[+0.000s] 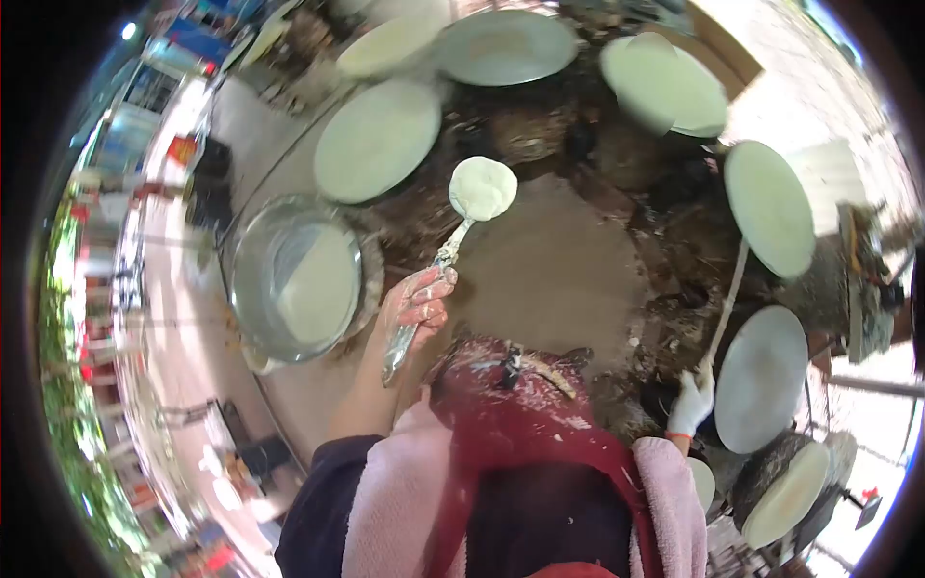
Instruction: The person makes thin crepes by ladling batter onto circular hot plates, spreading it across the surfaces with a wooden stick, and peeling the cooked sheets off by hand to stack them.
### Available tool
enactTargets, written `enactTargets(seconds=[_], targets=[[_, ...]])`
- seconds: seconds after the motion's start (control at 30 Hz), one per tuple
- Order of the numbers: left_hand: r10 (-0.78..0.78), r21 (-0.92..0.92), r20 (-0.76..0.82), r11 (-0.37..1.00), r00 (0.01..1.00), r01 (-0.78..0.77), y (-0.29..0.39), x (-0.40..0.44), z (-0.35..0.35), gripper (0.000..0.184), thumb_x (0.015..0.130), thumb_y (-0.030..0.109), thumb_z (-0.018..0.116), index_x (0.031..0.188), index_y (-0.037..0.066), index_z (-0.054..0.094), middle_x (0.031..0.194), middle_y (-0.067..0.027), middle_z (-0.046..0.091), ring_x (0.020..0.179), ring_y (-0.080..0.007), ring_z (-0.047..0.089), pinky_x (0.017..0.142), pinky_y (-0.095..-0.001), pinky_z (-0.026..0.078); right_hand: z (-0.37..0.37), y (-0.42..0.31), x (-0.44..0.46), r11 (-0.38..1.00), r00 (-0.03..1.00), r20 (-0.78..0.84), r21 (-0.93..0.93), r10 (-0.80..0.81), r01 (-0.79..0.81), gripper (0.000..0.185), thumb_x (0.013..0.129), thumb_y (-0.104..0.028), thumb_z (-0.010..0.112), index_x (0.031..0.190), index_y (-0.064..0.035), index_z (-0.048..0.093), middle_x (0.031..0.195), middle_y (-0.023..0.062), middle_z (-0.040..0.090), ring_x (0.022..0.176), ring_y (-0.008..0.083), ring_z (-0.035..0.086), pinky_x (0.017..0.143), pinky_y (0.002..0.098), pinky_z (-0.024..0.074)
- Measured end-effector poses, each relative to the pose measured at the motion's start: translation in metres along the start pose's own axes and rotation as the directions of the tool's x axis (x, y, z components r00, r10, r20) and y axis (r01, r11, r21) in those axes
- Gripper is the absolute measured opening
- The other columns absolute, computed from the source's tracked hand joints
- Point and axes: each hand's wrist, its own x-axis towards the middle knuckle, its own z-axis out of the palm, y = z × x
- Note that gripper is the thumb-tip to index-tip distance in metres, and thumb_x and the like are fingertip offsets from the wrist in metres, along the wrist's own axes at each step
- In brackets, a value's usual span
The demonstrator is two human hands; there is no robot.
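Observation:
My left hand (pixel 419 303) is bare and smeared with pale batter. Its fingers wrap round the handle of a ladle (pixel 482 190), whose round bowl is full of batter and held out over the brown ground. My right hand (pixel 691 403), in a white glove, grips a long pale stick (pixel 729 303). The far end of the stick reaches the near edge of a round griddle (pixel 769 207) coated with a pale layer; whether it touches is unclear. To the left of my left hand, a wide metal basin (pixel 241 279) holds more batter (pixel 323 289).
Several round griddles stand in a ring around me. A pale-coated one (pixel 378 142) is at upper left, a grey one (pixel 506 48) at the top, another grey one (pixel 761 380) at right. A blurred pale sheet (pixel 647 82) overlaps a griddle at upper right. My apron (pixel 520 385) is batter-spotted.

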Motion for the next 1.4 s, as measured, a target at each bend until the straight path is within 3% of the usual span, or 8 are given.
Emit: enactTargets(seconds=[0.2, 0.37, 0.5, 0.87, 1.0, 1.03, 1.17, 1.4], targets=[[0.487, 0.384, -0.337, 0.852, 0.806, -0.355, 0.123, -0.124, -0.158, 0.026, 0.103, 0.027, 0.047, 0.095, 0.002, 0.051, 0.062, 0.0011, 0.041, 0.037, -0.0080, 0.033, 0.036, -0.0244, 0.028, 0.250, -0.094, -0.130, 0.989, 0.839, 0.534, -0.148, 0.106, -0.031, 0.051, 0.091, -0.003, 0.062, 0.140, -0.0016, 0.051, 0.129, 0.0070, 0.062, 0.112, 0.0129, 0.057, 0.098, 0.0272, 0.0441], [0.659, 0.786, -0.488, 0.618, 0.572, -0.041, 0.220, -0.146, -0.314, 0.027, 0.101, 0.029, 0.048, 0.082, 0.008, 0.047, 0.057, 0.0014, 0.040, 0.042, -0.0104, 0.041, 0.039, -0.0275, 0.035, 0.345, -0.110, -0.218, 0.855, 0.700, 0.650, -0.507, 0.295, 0.110, 0.051, 0.092, -0.012, 0.063, 0.141, -0.0057, 0.050, 0.128, 0.0108, 0.064, 0.110, 0.0112, 0.060, 0.097, 0.0279, 0.0456], [0.669, 0.664, -0.083, -0.516, 0.739, 0.541, 0.271, -0.136, -0.428, 0.023, 0.095, 0.019, 0.050, 0.086, 0.001, 0.062, 0.074, -0.0179, 0.066, 0.065, -0.0329, 0.066, 0.060, -0.0470, 0.052, 0.371, -0.105, -0.245, 0.774, 0.668, 0.700, -0.561, 0.253, 0.295, 0.051, 0.091, -0.005, 0.061, 0.141, -0.0034, 0.050, 0.120, 0.0101, 0.067, 0.104, 0.0104, 0.060, 0.092, 0.0247, 0.0462], [0.471, 0.644, -0.260, -0.566, 0.843, 0.515, 0.359, -0.092, -0.494, 0.036, 0.097, 0.027, 0.047, 0.091, 0.000, 0.069, 0.080, -0.0217, 0.069, 0.072, -0.0357, 0.069, 0.067, -0.0481, 0.054, 0.427, -0.092, -0.254, 0.741, 0.691, 0.658, -0.616, 0.299, 0.266, 0.048, 0.089, -0.017, 0.067, 0.134, -0.0044, 0.057, 0.111, 0.0107, 0.071, 0.099, 0.0105, 0.064, 0.089, 0.0280, 0.0487], [0.182, 0.810, -0.572, 0.282, 0.800, 0.515, 0.294, -0.126, -0.536, 0.043, 0.095, 0.044, 0.054, 0.101, 0.003, 0.067, 0.085, -0.0078, 0.069, 0.065, -0.0216, 0.060, 0.062, -0.0372, 0.052, 0.433, -0.078, -0.273, 0.750, 0.585, 0.709, -0.615, 0.393, 0.242, 0.049, 0.090, -0.021, 0.068, 0.135, -0.0048, 0.056, 0.104, 0.0098, 0.071, 0.091, 0.0103, 0.063, 0.085, 0.0272, 0.0498], [0.210, 0.676, -0.582, 0.662, 0.785, 0.324, 0.257, -0.139, -0.529, 0.045, 0.094, 0.049, 0.056, 0.104, 0.006, 0.066, 0.088, -0.0026, 0.068, 0.064, -0.0182, 0.056, 0.061, -0.0328, 0.050, 0.434, -0.073, -0.281, 0.745, 0.556, 0.727, -0.613, 0.402, 0.263, 0.049, 0.090, -0.023, 0.068, 0.135, -0.0056, 0.056, 0.104, 0.0107, 0.070, 0.091, 0.0111, 0.064, 0.084, 0.0271, 0.0497], [0.160, 0.260, -0.716, 0.964, 0.680, 0.047, 0.156, -0.153, -0.439, 0.040, 0.094, 0.054, 0.057, 0.096, 0.014, 0.059, 0.071, 0.0078, 0.053, 0.056, -0.0070, 0.049, 0.058, -0.0276, 0.045, 0.408, -0.023, -0.304, 0.726, 0.403, 0.764, -0.628, 0.504, 0.281, 0.049, 0.094, -0.033, 0.063, 0.135, -0.0078, 0.056, 0.113, 0.0172, 0.068, 0.103, 0.0180, 0.064, 0.092, 0.0291, 0.0469], [0.358, -0.648, -0.047, 0.699, 0.933, -0.301, 0.085, -0.164, -0.367, 0.032, 0.105, 0.032, 0.043, 0.089, 0.007, 0.052, 0.056, 0.0089, 0.040, 0.037, -0.0040, 0.033, 0.051, -0.0259, 0.040, 0.339, -0.001, -0.320, 0.851, 0.180, 0.869, -0.490, 0.461, 0.190, 0.047, 0.096, -0.033, 0.059, 0.132, -0.0025, 0.056, 0.123, 0.0205, 0.064, 0.115, 0.0231, 0.061, 0.099, 0.0307, 0.0436]])
